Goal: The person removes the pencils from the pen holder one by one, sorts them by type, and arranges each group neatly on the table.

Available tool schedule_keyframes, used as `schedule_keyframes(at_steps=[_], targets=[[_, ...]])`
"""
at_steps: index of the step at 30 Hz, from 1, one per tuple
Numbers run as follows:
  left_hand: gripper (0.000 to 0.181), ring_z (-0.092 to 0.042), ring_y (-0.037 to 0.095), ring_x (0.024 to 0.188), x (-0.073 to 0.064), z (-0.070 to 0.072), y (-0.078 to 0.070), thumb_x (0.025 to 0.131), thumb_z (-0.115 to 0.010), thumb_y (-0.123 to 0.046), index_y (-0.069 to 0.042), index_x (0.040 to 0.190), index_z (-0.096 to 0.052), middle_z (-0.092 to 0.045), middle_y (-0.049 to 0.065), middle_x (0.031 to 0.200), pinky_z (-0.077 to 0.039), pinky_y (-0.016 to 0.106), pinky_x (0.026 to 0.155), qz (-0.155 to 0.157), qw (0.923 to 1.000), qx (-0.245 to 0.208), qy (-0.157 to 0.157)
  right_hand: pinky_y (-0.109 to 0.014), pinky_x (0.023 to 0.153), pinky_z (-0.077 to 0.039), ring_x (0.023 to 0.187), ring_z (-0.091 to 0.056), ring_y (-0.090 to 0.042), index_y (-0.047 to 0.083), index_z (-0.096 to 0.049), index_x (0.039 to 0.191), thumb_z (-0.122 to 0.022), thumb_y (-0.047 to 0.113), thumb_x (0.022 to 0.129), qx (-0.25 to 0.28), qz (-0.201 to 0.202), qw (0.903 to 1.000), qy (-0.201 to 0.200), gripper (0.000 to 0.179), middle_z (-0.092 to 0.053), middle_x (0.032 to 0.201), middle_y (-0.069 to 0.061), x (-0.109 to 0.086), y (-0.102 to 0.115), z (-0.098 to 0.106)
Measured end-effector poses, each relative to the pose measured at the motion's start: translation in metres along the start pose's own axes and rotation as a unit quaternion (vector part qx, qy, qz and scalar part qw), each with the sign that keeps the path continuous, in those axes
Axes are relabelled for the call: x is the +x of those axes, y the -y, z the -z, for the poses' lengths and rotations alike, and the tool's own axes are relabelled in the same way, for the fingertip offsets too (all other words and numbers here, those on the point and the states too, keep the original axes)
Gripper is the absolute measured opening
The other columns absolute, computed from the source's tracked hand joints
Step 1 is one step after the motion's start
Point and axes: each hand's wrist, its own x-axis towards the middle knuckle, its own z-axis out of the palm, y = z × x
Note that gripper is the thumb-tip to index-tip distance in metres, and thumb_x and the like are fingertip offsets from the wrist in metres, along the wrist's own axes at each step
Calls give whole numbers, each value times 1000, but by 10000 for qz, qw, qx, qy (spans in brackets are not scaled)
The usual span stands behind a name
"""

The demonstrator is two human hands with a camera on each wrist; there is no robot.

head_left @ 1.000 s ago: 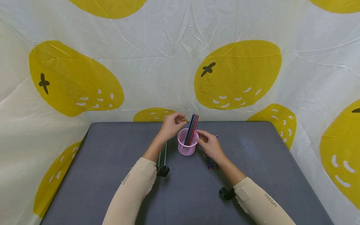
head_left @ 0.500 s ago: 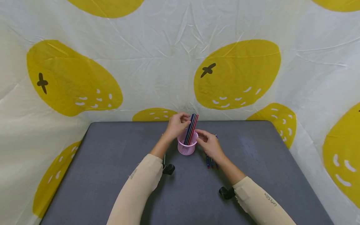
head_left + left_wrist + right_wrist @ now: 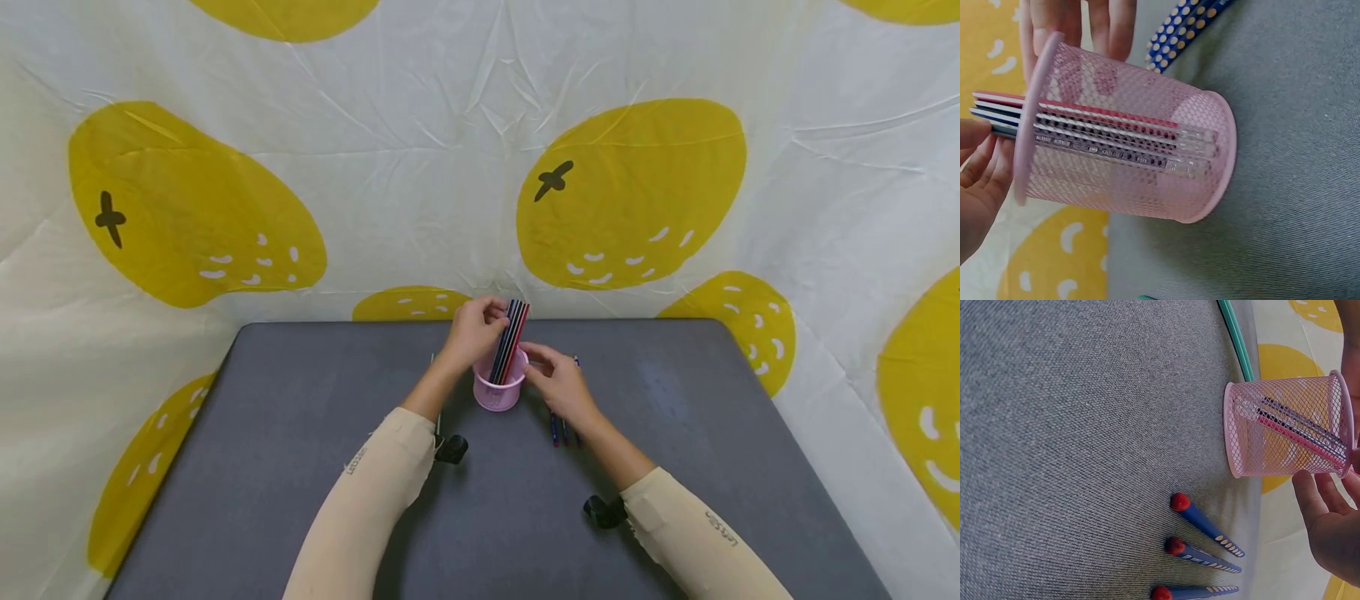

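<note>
A pink mesh pen cup (image 3: 497,398) stands upright on the grey table. Several slim pencils (image 3: 1107,140), dark, striped and red with clear lower ends, lean together inside it and stick out above its rim. My left hand (image 3: 472,337) pinches their upper ends between thumb and fingers, as the left wrist view shows. On the cup's other side, my right hand (image 3: 558,383) holds the wall near the rim, with thumb and fingertips against the mesh (image 3: 1285,459). Fingers of the right hand partly show behind the cup in the left wrist view.
Three blue dotted pencils with red ends (image 3: 1200,522) lie on the table (image 3: 675,467) right of the cup. Teal sticks (image 3: 1237,337) lie to its left, mostly hidden by my left arm in the head view. A white curtain with yellow fruit shapes (image 3: 633,196) hangs behind.
My left hand has moved right from beside the cup to the pencils' upper ends and taken hold of them. The right hand has stayed on the cup.
</note>
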Motion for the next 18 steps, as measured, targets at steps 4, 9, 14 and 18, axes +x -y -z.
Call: schedule_keyframes(at_steps=[4, 9, 14, 18], targets=[[19, -69, 27, 87, 0, 5, -9, 94, -70, 0, 2, 113, -71, -73, 17, 98, -60, 34, 82, -75, 9999, 1, -68, -33, 93, -61, 119, -65, -49, -16, -58, 134, -63, -4, 98, -60, 9, 10000, 19, 38, -62, 134, -35, 1, -1, 0], [20, -68, 29, 92, 0, 17, -22, 96, -68, 0, 3, 115, -68, -71, 17, 100, -60, 37, 87, -188, 9996, -69, -204, -35, 91, -62, 116, -67, -48, -14, -59, 134, -64, -3, 98, -79, 47, 9999, -70, 38, -64, 132, -33, 8, -21, -2], [21, -67, 30, 94, -2, 33, -37, 98, -66, -2, 4, 119, -65, -69, 18, 101, -60, 38, 86, -373, 9982, -285, -362, -31, 92, -61, 115, -69, -43, -9, -61, 135, -66, 0, 98, -118, 95, 9997, -179, 38, -66, 132, -29, 13, -42, -4], [22, -66, 28, 93, -3, 48, -47, 99, -65, -2, 4, 120, -63, -67, 18, 102, -60, 34, 82, -540, 9962, -387, -567, -31, 93, -61, 116, -69, -40, -6, -63, 135, -68, 3, 99, -104, 84, 9998, -152, 38, -67, 132, -26, 13, -45, -3]])
